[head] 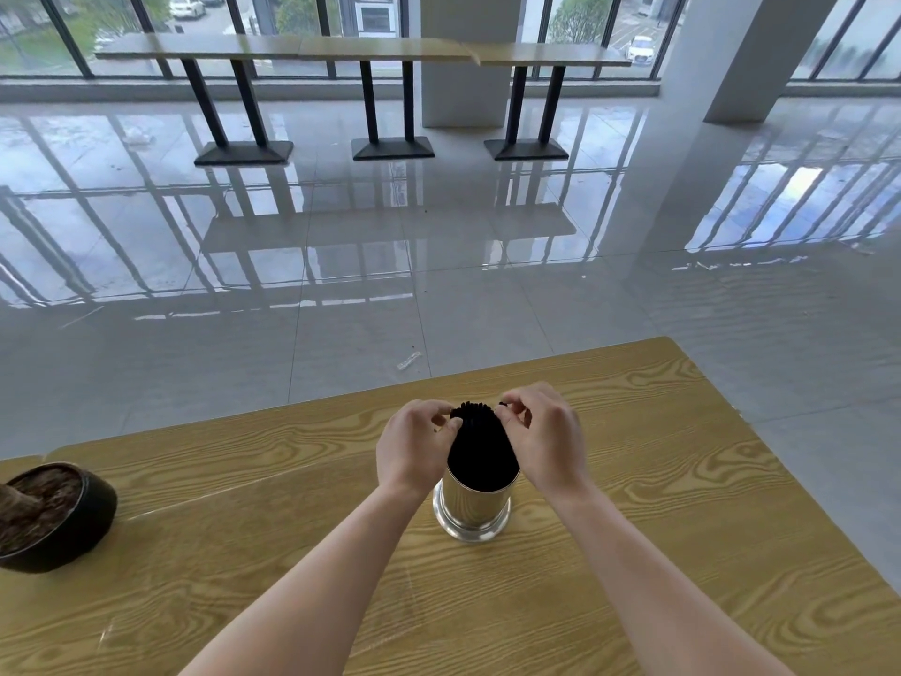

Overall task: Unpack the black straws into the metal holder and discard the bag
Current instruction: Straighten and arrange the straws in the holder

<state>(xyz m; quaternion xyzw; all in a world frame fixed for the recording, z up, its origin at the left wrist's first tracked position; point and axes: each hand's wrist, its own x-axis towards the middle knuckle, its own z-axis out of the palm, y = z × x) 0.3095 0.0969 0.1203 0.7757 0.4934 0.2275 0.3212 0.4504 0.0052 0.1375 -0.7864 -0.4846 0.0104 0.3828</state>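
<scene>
Head view, looking down over both forearms. The black straws [481,444] stand upright as one dense bundle in the metal holder [470,507]. Their lower ends are hidden inside the cup and their upper part rises well above its rim. The holder stands on the wooden table [682,480], roughly central and towards its far edge. A dark bowl [48,514] sits well apart at the left.

The left hand [414,448] and the right hand [546,439] flank the bundle, one on each side, with the wrists about level with the holder's rim. Both are curled closed at the fingertips. The left thumb and forefinger pinch the upper left edge of the straw tops, and the right fingertips pinch a few tips at the upper right edge. Neither palm touches the holder.

No bag can be made out, and it cannot be told whether a clear film covers the straws under the fingertips.

Seating the bundle in the cup probably lets the holder carry the weight and keep the straws gathered, which frees both hands for fine work at the top. The opposed pinches suggest that a wrapping is being parted or the tips spread. Because the holder is unheld, a sideways pull might tip it.
</scene>
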